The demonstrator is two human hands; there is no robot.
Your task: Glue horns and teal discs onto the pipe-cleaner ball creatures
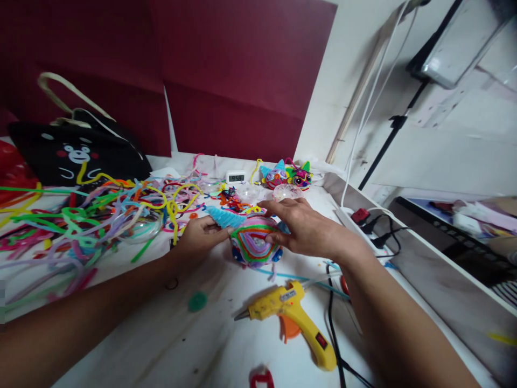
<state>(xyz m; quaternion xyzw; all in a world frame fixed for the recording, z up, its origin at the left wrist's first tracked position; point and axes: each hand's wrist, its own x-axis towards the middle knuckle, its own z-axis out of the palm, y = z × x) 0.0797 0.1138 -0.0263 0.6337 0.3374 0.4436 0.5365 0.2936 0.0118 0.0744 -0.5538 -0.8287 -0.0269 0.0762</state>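
Note:
A rounded craft figure [258,237] covered in coloured pipe cleaners, with rainbow bands curving over it, sits on the white table between my hands. My left hand [202,234] is closed on the figure's left side, at the base of a pointed blue pipe-cleaner piece [226,216] that sticks out there. From the right, my right hand [302,226] grips the figure's top, thumb on the bands and index finger over the upper edge. Part of its right side is hidden by that hand. Closer to me lies a yellow glue gun [278,304], nozzle pointing left.
Loose pipe cleaners [81,226] are heaped on the left, before a black bag [76,151]. A small digital clock [236,177] and two finished-looking figures [299,175] stand at the back. A power strip [363,226] and black cables [332,323] are on the right; a green disc [197,301] lies in front.

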